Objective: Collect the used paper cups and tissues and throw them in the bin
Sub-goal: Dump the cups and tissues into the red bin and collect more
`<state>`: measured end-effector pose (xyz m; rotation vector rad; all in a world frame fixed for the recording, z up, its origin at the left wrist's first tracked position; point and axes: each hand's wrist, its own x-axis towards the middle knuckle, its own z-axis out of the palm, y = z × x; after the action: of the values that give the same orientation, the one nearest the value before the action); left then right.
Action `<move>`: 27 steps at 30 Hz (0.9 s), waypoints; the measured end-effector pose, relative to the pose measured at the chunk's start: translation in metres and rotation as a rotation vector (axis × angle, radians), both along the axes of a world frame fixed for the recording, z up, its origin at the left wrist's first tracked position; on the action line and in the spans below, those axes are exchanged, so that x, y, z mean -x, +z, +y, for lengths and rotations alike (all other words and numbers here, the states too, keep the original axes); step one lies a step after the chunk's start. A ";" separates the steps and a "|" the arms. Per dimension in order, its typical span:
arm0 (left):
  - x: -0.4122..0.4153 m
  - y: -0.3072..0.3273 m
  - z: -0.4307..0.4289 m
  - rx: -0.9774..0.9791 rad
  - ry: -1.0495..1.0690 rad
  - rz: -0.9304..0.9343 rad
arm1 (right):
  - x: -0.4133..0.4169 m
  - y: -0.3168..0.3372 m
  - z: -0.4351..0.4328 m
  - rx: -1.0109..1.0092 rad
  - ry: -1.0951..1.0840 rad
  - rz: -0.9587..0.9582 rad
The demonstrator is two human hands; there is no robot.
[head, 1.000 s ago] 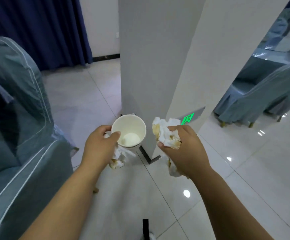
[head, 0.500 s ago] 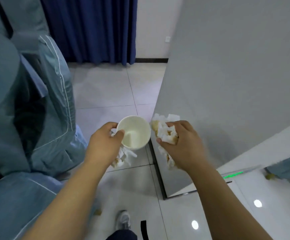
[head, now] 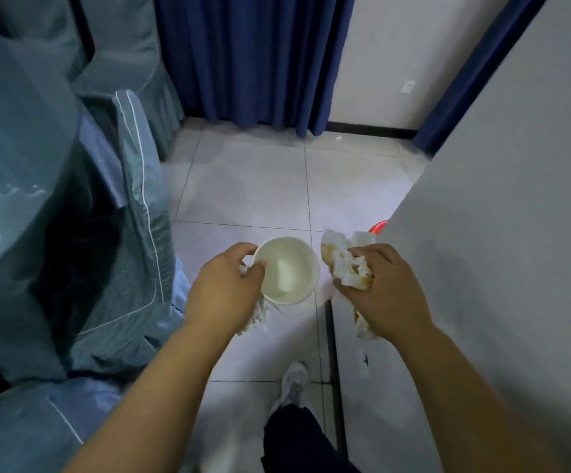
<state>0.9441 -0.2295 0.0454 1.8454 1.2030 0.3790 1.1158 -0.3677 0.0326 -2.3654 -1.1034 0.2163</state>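
Hands outstretched: left hand grips cup, right hand tissues.

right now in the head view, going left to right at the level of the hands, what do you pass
covered chair → left hand → paper cup → crumpled tissues → right hand → grey wall

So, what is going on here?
A person carries rubbish in both hands above a tiled floor. The left hand grips a white paper cup together with some crumpled tissue. The right hand grips a wad of stained tissues. Nothing is thrown away yet; only a red edge shows behind the grey wall.
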 end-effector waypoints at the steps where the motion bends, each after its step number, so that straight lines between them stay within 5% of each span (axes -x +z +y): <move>1: -0.014 -0.004 0.013 -0.004 0.013 0.005 | -0.017 -0.003 0.017 -0.003 0.009 0.006; 15: -0.210 -0.016 0.186 -0.081 0.069 0.140 | -0.225 -0.025 0.197 0.115 0.059 0.048; 27: -0.392 -0.021 0.357 -0.198 -0.214 0.163 | -0.368 -0.031 0.326 0.092 -0.217 0.110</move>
<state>1.3358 0.1275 0.0240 2.1888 1.0923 0.2377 1.4839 -0.0418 0.0012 -2.4994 -0.7943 0.3205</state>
